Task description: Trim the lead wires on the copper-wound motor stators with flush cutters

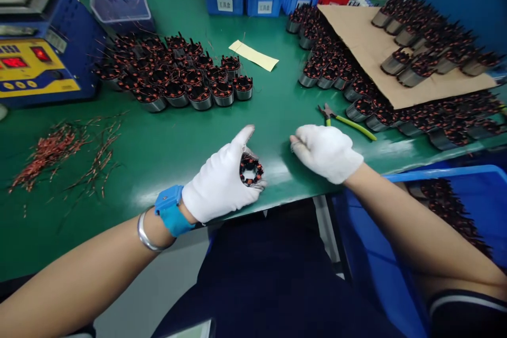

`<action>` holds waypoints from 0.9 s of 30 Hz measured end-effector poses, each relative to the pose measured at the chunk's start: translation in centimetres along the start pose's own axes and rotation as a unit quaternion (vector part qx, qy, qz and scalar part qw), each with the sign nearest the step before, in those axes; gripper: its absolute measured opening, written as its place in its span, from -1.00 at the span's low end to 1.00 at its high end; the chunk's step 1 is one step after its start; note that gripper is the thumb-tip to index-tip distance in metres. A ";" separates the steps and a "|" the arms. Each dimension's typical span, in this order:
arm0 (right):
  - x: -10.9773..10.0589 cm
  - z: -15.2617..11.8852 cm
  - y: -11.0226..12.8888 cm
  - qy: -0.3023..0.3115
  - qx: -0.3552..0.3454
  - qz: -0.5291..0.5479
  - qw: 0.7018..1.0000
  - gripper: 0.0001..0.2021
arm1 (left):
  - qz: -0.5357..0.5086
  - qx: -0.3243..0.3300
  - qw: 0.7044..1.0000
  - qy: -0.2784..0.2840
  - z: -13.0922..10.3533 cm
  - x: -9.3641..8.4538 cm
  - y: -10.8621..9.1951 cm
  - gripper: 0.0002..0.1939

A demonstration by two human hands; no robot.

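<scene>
My left hand, in a white glove, is wrapped round a small ring-shaped motor stator with copper windings, its round opening facing up. The thumb points up and away from the ring. To the right, my right hand, also gloved, has its fingers curled in above the green table; whether anything is between them is too small to make out. Green-handled cutters lie just behind my right hand.
Stators stand grouped at the back left, others at the right, some on cardboard. Wire scraps lie left, near a blue-yellow machine. Yellow paper and tool bins are behind. A blue crate sits lower right.
</scene>
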State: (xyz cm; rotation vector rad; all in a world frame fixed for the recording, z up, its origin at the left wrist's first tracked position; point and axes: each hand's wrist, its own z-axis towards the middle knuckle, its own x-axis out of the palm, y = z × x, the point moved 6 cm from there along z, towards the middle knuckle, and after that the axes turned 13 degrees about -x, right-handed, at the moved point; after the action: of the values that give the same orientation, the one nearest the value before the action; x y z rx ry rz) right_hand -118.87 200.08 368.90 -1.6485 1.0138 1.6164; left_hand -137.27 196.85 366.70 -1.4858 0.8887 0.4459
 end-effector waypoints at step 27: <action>1.1 2.7 3.6 0.064 0.042 0.322 0.944 -0.75 | -0.078 0.039 0.993 0.081 0.5 0.2 0.1 0.29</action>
State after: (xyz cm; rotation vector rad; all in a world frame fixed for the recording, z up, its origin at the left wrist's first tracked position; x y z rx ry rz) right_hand -123.39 200.36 367.98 -1.4562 1.8026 1.8343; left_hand -137.05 197.32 366.42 -1.5217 0.8994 0.1761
